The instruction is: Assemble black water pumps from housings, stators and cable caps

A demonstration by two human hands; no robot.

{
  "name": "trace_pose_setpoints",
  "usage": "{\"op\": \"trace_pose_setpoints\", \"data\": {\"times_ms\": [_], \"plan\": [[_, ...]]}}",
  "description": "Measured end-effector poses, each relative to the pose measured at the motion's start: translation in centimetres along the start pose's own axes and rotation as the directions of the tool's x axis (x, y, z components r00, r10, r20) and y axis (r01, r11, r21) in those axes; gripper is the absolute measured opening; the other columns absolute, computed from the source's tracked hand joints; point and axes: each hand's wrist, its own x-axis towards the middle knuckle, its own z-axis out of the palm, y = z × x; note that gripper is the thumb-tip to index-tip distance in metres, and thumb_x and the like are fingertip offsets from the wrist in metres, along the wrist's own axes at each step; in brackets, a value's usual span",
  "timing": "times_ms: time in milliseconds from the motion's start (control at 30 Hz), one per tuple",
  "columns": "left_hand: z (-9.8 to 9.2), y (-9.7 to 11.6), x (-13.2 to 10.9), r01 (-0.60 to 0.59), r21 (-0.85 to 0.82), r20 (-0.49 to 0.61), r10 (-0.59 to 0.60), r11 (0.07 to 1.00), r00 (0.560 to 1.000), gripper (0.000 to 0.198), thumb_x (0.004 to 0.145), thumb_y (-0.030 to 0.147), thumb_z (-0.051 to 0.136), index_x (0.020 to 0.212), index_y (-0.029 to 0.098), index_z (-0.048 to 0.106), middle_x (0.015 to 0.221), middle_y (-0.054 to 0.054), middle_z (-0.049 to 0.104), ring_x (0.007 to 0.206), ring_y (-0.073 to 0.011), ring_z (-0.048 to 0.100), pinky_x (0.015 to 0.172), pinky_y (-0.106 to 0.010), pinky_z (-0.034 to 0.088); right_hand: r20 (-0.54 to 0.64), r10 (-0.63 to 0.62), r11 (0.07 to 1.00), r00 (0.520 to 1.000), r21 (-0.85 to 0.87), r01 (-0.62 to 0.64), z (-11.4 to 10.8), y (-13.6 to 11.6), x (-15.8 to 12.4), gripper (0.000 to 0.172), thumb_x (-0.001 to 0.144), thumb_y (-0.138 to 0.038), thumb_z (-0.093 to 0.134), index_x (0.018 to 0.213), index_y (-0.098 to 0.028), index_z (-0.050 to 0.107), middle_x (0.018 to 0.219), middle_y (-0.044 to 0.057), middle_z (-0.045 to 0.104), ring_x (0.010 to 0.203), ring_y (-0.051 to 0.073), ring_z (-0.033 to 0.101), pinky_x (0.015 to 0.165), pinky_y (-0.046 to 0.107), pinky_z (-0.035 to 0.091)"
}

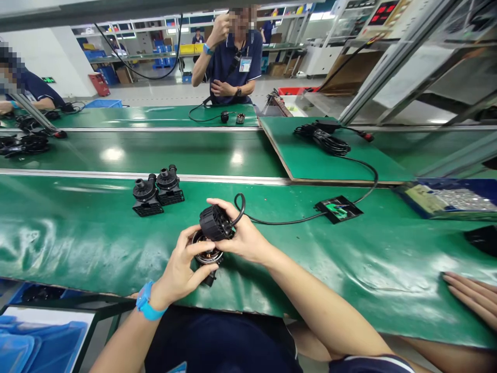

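My left hand (186, 264) is closed round a round motor part with copper windings (209, 254), just above the green mat near the front edge. Directly over it, my right hand (243, 235) grips a black ribbed motor housing (213, 223), tilted. Out of this housing a black cable (287, 223) loops up, then runs right along the mat to a flat black box with a green face (338, 209). Part of the winding piece is hidden by my fingers and the housing. Farther left stand two black pump housings (146, 194) side by side, ports upward.
A raised green board (330, 166) holds a coiled black cable (324, 137). A tray of small metal parts (454, 199) sits at the right. Another person's hand (471, 295) rests on the mat's right end. Another person (235, 62) stands across the bench.
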Motion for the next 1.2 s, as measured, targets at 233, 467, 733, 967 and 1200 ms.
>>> {"op": "trace_pose_setpoints", "data": {"times_ms": [233,467,733,967,1200], "plan": [[-0.9,-0.5,0.5,-0.027,-0.002,0.084,0.027,1.0,0.996,0.026,0.087,0.022,0.074,0.111,0.031,0.073,0.142,-0.009,0.043,0.127,-0.0268,0.056,0.103,-0.043,0.055,0.172,0.005,1.0,0.985,0.008,-0.006,-1.1,-0.2,0.3,0.075,0.086,-0.036,0.075,0.149,-0.021,0.036,0.135,0.011,0.056,0.118,0.025,0.058,0.103,0.041,0.046],[-3.1,-0.8,2.4,0.067,-0.06,0.303,-0.046,0.996,0.952,0.018,0.087,0.034,0.074,0.104,0.033,0.079,0.141,-0.009,0.052,0.129,-0.0297,0.057,0.109,-0.047,0.052,0.332,-0.136,0.99,0.933,0.064,0.122,-2.5,0.6,0.9,0.082,0.088,-0.071,0.063,0.149,-0.021,0.041,0.139,0.014,0.053,0.128,0.031,0.052,0.11,0.049,0.04],[-6.0,-2.1,4.4,0.048,-0.21,0.031,-0.042,0.977,0.999,0.034,0.087,0.06,0.066,0.081,0.029,0.078,0.131,-0.008,0.061,0.123,-0.0295,0.06,0.105,-0.048,0.053,0.366,-0.122,0.977,0.923,-0.118,0.176,-2.7,-0.7,1.0,0.078,0.08,-0.056,0.081,0.141,-0.02,0.049,0.133,0.012,0.059,0.124,0.026,0.054,0.108,0.043,0.043],[-4.0,3.0,6.1,-0.106,0.208,0.236,0.055,0.972,0.97,0.093,0.088,0.054,0.067,0.16,0.02,0.018,0.161,-0.018,0.034,0.152,-0.037,0.028,0.122,-0.058,0.031,0.365,-0.141,0.957,0.92,-0.187,0.221,-2.4,-0.7,0.6,0.071,0.09,-0.054,0.071,0.144,-0.015,0.046,0.14,0.017,0.051,0.137,0.028,0.044,0.119,0.047,0.033],[-3.1,3.5,5.0,-0.089,0.33,0.314,-0.021,0.94,0.949,0.067,0.097,0.037,0.058,0.156,0.024,0.031,0.136,-0.015,0.055,0.122,-0.0306,0.055,0.102,-0.047,0.05,0.355,-0.088,0.976,0.931,-0.155,0.151,-1.4,2.0,-1.9,0.115,0.084,-0.051,0.076,0.161,-0.012,0.0,0.166,0.024,0.011,0.154,0.033,0.017,0.123,0.05,0.024]]}}
